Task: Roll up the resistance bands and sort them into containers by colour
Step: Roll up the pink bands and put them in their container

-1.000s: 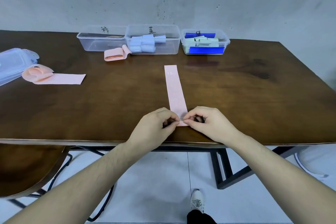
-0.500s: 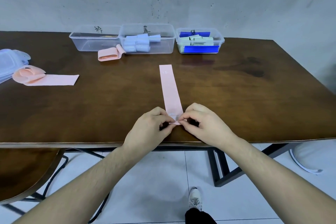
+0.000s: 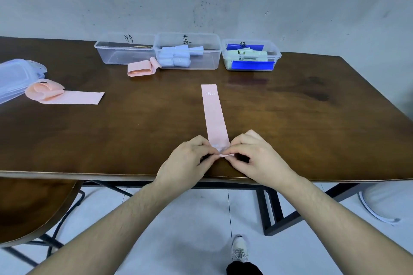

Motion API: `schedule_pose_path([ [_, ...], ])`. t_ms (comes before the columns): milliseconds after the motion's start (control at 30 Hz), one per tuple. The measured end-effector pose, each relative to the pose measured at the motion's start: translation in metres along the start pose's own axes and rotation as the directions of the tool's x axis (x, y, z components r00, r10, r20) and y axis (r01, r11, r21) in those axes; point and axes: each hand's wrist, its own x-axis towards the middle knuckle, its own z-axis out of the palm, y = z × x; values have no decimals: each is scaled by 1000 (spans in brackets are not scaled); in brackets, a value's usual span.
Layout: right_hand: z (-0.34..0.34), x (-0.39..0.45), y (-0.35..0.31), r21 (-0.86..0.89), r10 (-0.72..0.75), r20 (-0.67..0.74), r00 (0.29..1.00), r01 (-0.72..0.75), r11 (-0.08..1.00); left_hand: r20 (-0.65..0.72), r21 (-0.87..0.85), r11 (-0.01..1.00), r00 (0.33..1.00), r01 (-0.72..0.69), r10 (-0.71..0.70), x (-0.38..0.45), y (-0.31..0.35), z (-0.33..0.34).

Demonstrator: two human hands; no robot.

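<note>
Head view, both hands [image 3: 187,161] [image 3: 257,158] pinching pink band [image 3: 214,116] end

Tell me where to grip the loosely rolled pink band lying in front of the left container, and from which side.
Take the loosely rolled pink band across its flattened middle, fingers coming down from above, one on each long side. It lies flat and open there, while its right end leans against the middle container.

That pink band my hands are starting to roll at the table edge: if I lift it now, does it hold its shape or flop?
Probably flops: the pink band lies thin and flat on the table, and its near end curls readily where the left hand and right hand pinch it. Likely light. The started roll may spring open if released, as the half-unrolled band suggests.
</note>
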Motion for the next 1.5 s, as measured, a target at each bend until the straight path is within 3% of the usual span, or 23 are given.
schedule_pose_path([
  [233, -4, 2, -2, 150, 188, 86, 978, -200, 968, 21, -40, 998, 999, 44, -43, 2, 1, -1],
  [400, -4, 3, -5, 180, 230, 109, 967, -246, 952, 24, -41, 998, 998, 55, -54, 3, 1, 0],
  [733, -4, 4, -7, 181, 219, 117, 969, -237, 954, -38, 19, 999, 999, 30, -29, 5, 3, 4],
  [1300, -1, 3, -5, 132, 220, 94, 971, -231, 964, 32, -18, 999, 999, 42, -42, 4, 1, 0],
  [1500, -7, 6, -9, 141, 214, 103, 971, -227, 964, -31, -1, 1000, 999, 23, -23, 4, 4, 0],
])
